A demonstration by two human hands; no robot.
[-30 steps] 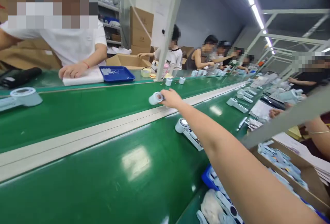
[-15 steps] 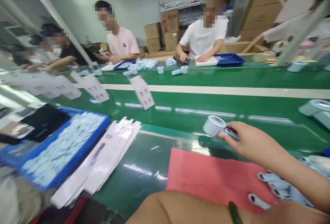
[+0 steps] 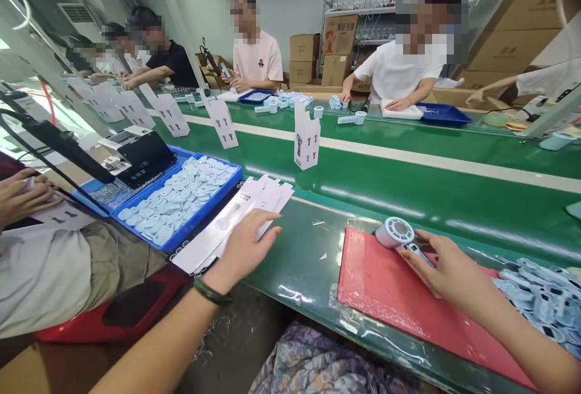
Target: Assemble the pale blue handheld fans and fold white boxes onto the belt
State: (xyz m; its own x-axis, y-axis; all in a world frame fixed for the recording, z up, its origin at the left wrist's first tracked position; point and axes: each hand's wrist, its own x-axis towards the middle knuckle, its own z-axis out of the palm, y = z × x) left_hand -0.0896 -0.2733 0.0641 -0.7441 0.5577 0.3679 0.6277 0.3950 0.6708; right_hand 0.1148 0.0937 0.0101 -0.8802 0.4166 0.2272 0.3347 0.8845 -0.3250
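Note:
My right hand point(image 3: 447, 264) is wrapped around the handle of a light-blue handheld fan point(image 3: 394, 232), whose round head rests at the back left edge of a red mat point(image 3: 385, 303). My left hand point(image 3: 247, 242), with a dark green bangle at the wrist, is over a stack of flat white printed cartons point(image 3: 200, 249). Its fingers are stretched out and hold nothing; whether they touch the cartons I cannot tell. To the right of the mat lies a pile of light-blue plastic parts point(image 3: 540, 297).
A blue tray point(image 3: 177, 236) of light-blue pieces stands left of the cartons, near a black device point(image 3: 140, 155) and a neighbour's hands point(image 3: 27, 197). Opened white boxes point(image 3: 306, 140) stand along the green conveyor belt point(image 3: 408, 182). Several people work across it.
My left arm has swung from in front of the mat left to the cartons. My right hand has lowered the fan to the mat. The view has turned left.

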